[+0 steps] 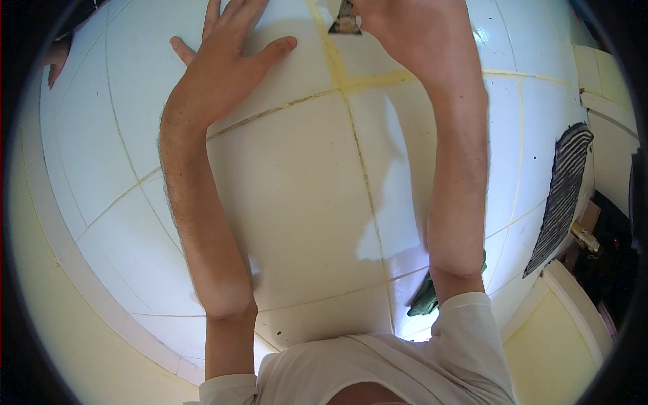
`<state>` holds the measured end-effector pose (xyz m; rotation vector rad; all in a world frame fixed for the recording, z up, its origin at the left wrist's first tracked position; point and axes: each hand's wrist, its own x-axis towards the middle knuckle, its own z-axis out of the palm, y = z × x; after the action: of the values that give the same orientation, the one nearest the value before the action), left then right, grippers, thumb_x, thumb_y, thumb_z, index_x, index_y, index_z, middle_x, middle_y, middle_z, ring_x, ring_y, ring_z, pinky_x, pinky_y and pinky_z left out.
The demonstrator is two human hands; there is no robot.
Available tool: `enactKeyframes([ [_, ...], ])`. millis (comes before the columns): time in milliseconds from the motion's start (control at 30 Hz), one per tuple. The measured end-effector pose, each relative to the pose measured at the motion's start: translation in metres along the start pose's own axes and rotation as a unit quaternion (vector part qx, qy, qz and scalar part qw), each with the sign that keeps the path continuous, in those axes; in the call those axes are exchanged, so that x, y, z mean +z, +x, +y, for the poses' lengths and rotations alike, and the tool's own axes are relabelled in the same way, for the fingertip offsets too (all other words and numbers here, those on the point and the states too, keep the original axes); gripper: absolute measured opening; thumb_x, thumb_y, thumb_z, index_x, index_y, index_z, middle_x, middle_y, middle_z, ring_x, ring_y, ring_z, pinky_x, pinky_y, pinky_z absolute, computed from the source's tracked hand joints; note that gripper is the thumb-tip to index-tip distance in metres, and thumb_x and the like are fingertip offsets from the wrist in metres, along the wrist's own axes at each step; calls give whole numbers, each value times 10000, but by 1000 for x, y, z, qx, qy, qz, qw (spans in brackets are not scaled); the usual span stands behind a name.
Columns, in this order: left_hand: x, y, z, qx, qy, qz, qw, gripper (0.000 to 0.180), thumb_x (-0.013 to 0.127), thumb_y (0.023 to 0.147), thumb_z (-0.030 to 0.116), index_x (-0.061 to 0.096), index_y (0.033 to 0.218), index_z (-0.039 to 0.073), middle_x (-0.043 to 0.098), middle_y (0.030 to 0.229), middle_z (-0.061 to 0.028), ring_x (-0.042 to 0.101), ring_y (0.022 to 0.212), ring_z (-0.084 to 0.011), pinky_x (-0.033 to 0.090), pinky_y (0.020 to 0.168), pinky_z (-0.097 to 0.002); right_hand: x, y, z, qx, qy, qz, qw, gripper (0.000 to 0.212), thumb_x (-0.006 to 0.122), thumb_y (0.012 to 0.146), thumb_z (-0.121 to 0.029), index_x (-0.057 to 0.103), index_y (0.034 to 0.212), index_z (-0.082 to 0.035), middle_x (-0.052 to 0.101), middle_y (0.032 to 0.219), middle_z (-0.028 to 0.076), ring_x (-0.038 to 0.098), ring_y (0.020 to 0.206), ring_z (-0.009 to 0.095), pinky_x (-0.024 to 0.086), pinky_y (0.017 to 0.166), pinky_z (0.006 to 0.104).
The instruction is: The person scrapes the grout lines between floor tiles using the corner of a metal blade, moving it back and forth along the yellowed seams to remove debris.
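My left hand lies on the pale floor tiles with its fingers spread and nothing in it. To its right, at the top edge, my right hand is closed round a putty knife. The knife's flared blade is smeared with paste and points down beside a tile joint. Its handle is hidden by the hand and the picture's edge. Broad yellow grout is spread over the joints where they cross below the knife. Other joints closer to me look thin and dark.
A black and grey striped mat lies at the right. A dark green cloth shows beside my right elbow. Another person's hand or foot appears at the far upper left. Assorted items sit in a dark area at the right rim.
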<state>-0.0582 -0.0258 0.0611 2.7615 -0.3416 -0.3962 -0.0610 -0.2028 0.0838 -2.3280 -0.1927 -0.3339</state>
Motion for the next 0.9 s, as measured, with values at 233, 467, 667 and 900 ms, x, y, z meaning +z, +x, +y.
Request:
enactKeyframes([
  [233, 2, -2, -1, 5, 3, 5, 1000, 837, 673, 949, 427, 283, 1639, 159, 128, 1741, -111, -12, 1609, -332, -77, 1219, -682, -2, 12, 5, 85, 58, -55, 993, 343, 762, 830, 45, 652, 1153, 78, 652, 721, 215, 639, 607, 302, 506, 600, 378],
  [467, -3, -9, -9, 4, 5, -13, 1000, 854, 642, 920, 324, 239, 1652, 147, 98, 1746, -113, -34, 1608, -336, -83, 1218, -684, 13, 1, 10, -53, 5, 23, 998, 348, 755, 843, 46, 654, 1176, 59, 649, 738, 215, 628, 612, 258, 514, 598, 367],
  [667, 14, 14, -55, 63, -32, -35, 997, 873, 600, 901, 313, 204, 1662, 153, 68, 1752, -106, -62, 1606, -351, -115, 1202, -700, 17, 6, 12, 4, 64, 0, 998, 358, 737, 853, 61, 619, 1190, 37, 644, 744, 216, 630, 612, 266, 512, 604, 383],
  [900, -8, -2, -14, 40, -62, -65, 995, 909, 619, 891, 323, 177, 1668, 162, 35, 1756, -99, -82, 1605, -350, -137, 1171, -725, -3, 7, 12, 15, 57, -28, 998, 272, 760, 840, 56, 577, 1039, 20, 643, 737, 202, 642, 623, 282, 513, 612, 393],
])
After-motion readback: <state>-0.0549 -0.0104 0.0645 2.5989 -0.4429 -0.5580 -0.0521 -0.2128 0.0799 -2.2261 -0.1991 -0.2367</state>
